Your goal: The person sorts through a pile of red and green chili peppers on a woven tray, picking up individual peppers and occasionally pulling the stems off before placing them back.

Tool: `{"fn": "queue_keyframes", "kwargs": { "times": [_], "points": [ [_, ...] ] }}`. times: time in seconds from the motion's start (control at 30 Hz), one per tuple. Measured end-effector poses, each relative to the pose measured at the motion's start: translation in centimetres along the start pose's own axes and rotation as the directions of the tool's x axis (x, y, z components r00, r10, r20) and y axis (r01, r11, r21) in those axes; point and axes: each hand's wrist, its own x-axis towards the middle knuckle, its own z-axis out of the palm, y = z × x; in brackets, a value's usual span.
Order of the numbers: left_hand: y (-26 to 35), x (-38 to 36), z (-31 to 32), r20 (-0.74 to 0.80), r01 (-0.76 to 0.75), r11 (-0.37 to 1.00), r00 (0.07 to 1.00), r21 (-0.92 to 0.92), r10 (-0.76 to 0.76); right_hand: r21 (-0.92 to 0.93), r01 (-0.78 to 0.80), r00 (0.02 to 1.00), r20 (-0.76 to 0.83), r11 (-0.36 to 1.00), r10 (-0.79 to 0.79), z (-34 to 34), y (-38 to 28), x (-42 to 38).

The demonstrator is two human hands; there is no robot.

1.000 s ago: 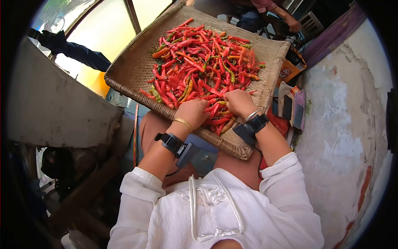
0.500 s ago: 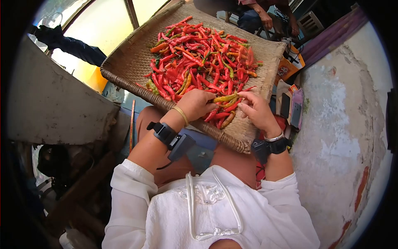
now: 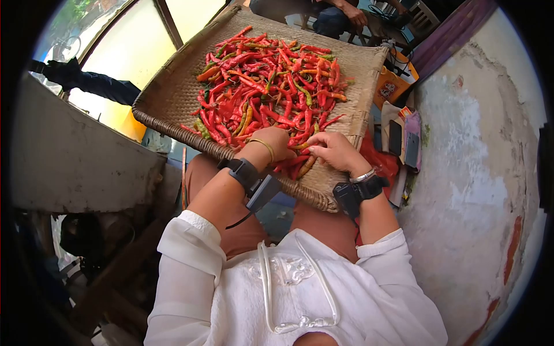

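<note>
A wide woven tray (image 3: pixel 173 86) rests on my lap, holding a heap of red, orange and green chili peppers (image 3: pixel 265 81). My left hand (image 3: pixel 272 143) is closed over chilies at the near edge of the heap. My right hand (image 3: pixel 332 150) is just beside it, its fingertips pinching a chili near the left hand's fingers. Both wrists carry black strapped devices. A few chilies lie between and under the two hands.
A rough white wall (image 3: pixel 479 150) runs along the right. Phones and small packets (image 3: pixel 404 138) lie beside the tray at the right. Another person (image 3: pixel 340 14) sits beyond the tray's far edge. A grey slab (image 3: pixel 75 155) stands at the left.
My right hand has come back in from the tray's right edge to meet my left hand. The view has shifted slightly, so the tray sits further left.
</note>
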Motion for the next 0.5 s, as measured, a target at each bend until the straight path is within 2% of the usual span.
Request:
{"fn": "queue_keyframes", "kwargs": {
  "times": [0.07,0.1,0.17,0.2,0.23,0.27,0.3,0.33,0.37,0.4,0.43,0.47,0.5],
  "points": [
    [0.1,-0.1,1.1,-0.066,0.007,1.000,0.998,0.004,-0.007,0.139,-0.112,0.994,0.011,0.984,0.112,0.1,0.1,0.3],
    [0.1,0.0,1.2,-0.086,-0.008,1.000,0.996,0.000,0.008,0.137,-0.103,0.995,0.010,0.985,0.103,0.3,0.6,0.7],
    [-0.1,0.1,1.5,-0.103,-0.025,1.000,0.994,0.006,0.025,-0.064,0.004,0.999,-0.043,0.998,-0.007,0.6,1.9,1.2],
    [-0.3,0.1,1.3,-0.134,-0.033,0.997,0.991,-0.076,0.023,-0.060,0.013,0.998,-0.054,0.998,-0.017,0.4,1.8,1.4],
    [-0.5,0.1,1.1,-0.158,-0.043,0.986,0.987,-0.159,0.017,-0.133,0.049,0.997,-0.045,0.990,-0.055,0.3,1.7,1.6],
    [-0.9,0.1,1.1,-0.157,-0.042,0.988,0.987,-0.149,0.019,-0.206,0.082,0.995,-0.031,0.975,-0.090,0.4,1.7,1.7],
    [-1.3,0.1,1.0,-0.191,-0.081,0.967,0.981,-0.242,0.034,-0.203,0.082,0.995,-0.035,0.976,-0.091,0.5,1.5,1.7],
    [-1.5,0.0,1.2,-0.225,-0.124,0.934,0.973,-0.336,0.049,-0.251,0.052,0.998,0.043,0.967,-0.042,0.6,1.3,1.7],
    [-1.5,0.1,1.3,-0.228,-0.131,0.931,0.972,-0.340,0.054,-0.305,0.025,0.993,0.119,0.952,0.012,0.6,1.1,1.6],
    [-1.4,-0.2,0.9,-0.195,-0.070,0.822,0.980,-0.565,-0.051,-0.400,0.059,0.985,0.171,0.914,0.011,0.7,0.8,1.6],
    [-1.3,-0.4,0.5,-0.136,-0.006,0.659,0.980,-0.752,-0.146,-0.406,0.060,0.985,0.170,0.912,0.012,0.6,0.5,1.4],
    [-1.2,-0.8,0.1,-0.136,-0.051,0.468,0.979,-0.883,-0.151,-0.476,0.028,0.979,0.190,0.879,0.072,0.6,0.0,1.3],
    [-1.3,-1.1,0.0,-0.141,-0.053,0.469,0.978,-0.881,-0.155,-0.540,-0.001,0.969,0.207,0.842,0.134,0.8,-0.7,1.2]
  ]
}}
